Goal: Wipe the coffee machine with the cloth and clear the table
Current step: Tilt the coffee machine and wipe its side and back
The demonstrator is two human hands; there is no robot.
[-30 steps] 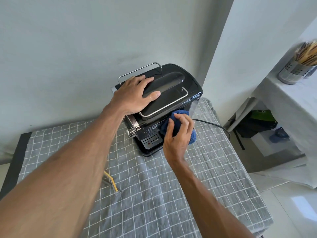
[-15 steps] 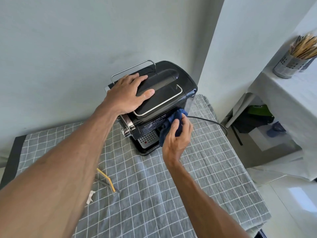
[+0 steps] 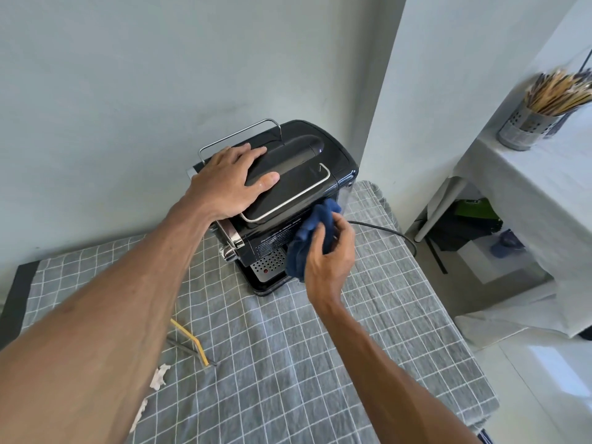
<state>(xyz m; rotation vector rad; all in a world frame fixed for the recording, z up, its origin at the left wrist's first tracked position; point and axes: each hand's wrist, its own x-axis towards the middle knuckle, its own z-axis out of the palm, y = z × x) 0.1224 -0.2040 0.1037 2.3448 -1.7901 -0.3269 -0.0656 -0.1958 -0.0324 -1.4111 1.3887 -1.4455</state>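
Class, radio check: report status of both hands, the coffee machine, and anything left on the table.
Left hand flat on coffee machine. Right hand holds cloth against its side. Straw, paper scraps uncleared.

The coffee machine (image 3: 288, 187) is set at the back of the surface (image 3: 368, 347), against the wall. The left hand (image 3: 230, 184) is laid flat on its top; the cloth (image 3: 309, 238), held in the grip of the right hand (image 3: 326, 261), is pressed against its front right corner. A straw (image 3: 190, 342) and paper scraps (image 3: 158, 376) are left near the front left.
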